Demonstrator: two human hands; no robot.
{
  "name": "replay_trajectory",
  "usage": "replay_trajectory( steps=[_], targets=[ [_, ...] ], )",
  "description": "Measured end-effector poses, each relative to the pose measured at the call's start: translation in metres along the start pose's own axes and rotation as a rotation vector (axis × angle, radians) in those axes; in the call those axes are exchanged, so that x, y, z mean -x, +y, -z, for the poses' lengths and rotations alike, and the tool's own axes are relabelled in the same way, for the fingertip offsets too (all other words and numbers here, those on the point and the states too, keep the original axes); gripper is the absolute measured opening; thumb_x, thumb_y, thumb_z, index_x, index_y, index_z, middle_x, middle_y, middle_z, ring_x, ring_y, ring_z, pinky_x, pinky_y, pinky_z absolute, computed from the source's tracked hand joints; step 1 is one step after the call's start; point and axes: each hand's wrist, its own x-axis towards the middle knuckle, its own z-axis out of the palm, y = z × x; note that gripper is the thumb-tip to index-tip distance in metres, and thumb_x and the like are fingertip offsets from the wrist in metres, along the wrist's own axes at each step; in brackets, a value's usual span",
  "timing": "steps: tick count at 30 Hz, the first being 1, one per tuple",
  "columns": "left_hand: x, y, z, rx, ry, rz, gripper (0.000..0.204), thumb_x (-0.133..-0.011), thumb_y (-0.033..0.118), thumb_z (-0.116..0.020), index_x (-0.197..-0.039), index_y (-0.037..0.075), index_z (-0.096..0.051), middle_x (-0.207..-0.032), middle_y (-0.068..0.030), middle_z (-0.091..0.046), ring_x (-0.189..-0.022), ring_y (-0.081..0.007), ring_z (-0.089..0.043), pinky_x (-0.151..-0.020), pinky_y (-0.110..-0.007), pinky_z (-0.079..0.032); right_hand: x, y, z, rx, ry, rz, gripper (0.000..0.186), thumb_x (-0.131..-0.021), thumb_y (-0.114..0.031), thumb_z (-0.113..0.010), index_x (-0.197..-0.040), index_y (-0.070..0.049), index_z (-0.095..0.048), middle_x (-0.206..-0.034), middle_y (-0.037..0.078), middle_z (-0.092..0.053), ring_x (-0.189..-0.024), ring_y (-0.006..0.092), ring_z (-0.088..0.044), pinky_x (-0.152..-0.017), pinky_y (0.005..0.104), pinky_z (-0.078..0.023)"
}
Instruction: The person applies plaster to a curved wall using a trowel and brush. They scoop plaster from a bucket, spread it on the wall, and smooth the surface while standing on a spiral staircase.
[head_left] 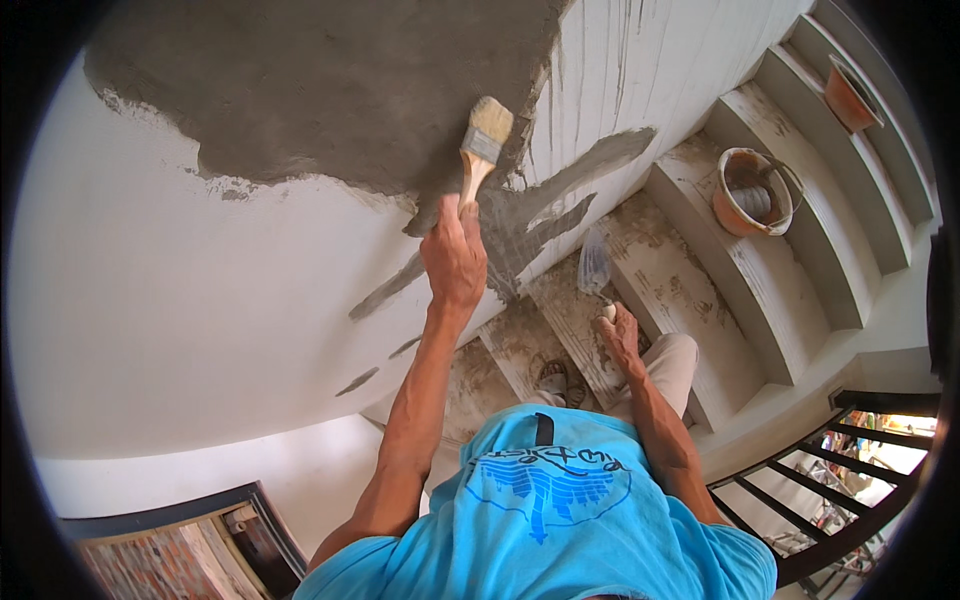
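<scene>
My left hand (455, 255) is raised toward the wall, its fingers closed round the wooden handle of a flat paintbrush (483, 145). The pale bristles point up and lie over a broad patch of grey mortar (330, 90) on the white wall. I cannot tell whether they touch it. Lower and to the right, my right hand (621, 335) grips the handle of a trowel (594, 262), whose metal blade points up over the stairs beside the wall. Grey smears (560, 215) run down from the patch near the brush.
Mortar-stained stairs (675, 275) climb to the right, with my sandalled foot (553, 378) on a low step. A bucket (752, 195) with something grey inside stands on a step; another bucket (852, 95) is higher up. Lower right is a dark railing (800, 490); lower left, a framed opening (170, 510).
</scene>
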Motion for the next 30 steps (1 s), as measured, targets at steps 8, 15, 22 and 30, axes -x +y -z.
replay_trajectory(
  steps=[8, 15, 22, 30],
  targets=[
    [0.053, -0.037, 0.028, -0.173, 0.03, 0.078, 0.019, -0.102, 0.019, -0.049, -0.1, 0.0, -0.053, -0.068, -0.0212, -0.055, -0.063, -0.0404, -0.056, -0.057, -0.049, -0.04, 0.001, 0.001, 0.001, -0.026, -0.037, 0.003, 0.032, -0.079, -0.028, -0.064, -0.086, -0.001, -0.048, -0.073, 0.018, -0.052, -0.066, 0.0352, -0.049, -0.063, 0.0447, -0.04],
    [-0.002, 0.005, 0.052, -0.199, 0.067, -0.09, 0.016, -0.101, 0.017, -0.05, -0.096, 0.002, -0.05, -0.065, -0.0198, -0.053, -0.057, -0.0381, -0.055, -0.053, -0.046, -0.04, -0.005, 0.019, -0.006, 0.043, 0.004, 0.056, 0.033, -0.077, -0.028, -0.064, -0.085, -0.001, -0.047, -0.075, 0.021, -0.054, -0.067, 0.0404, -0.05, -0.062, 0.0464, -0.04],
    [0.031, -0.015, 0.073, -0.314, 0.079, 0.001, 0.017, -0.101, 0.018, -0.049, -0.094, 0.002, -0.052, -0.065, -0.0196, -0.054, -0.058, -0.038, -0.055, -0.054, -0.047, -0.04, 0.005, 0.006, -0.01, -0.019, -0.05, 0.006, 0.036, -0.075, -0.031, -0.062, -0.081, 0.0, -0.046, -0.071, 0.019, -0.049, -0.066, 0.0362, -0.048, -0.061, 0.0459, -0.038],
    [-0.002, 0.001, 0.064, -0.147, 0.154, -0.062, 0.024, -0.102, 0.021, -0.047, -0.092, 0.001, -0.053, -0.066, -0.0167, -0.051, -0.056, -0.0324, -0.048, -0.055, -0.043, -0.038, -0.001, 0.009, -0.004, 0.02, -0.092, -0.016, 0.032, -0.075, -0.027, -0.064, -0.083, 0.0, -0.05, -0.075, 0.021, -0.054, -0.069, 0.0396, -0.052, -0.064, 0.0472, -0.041]
  ],
)
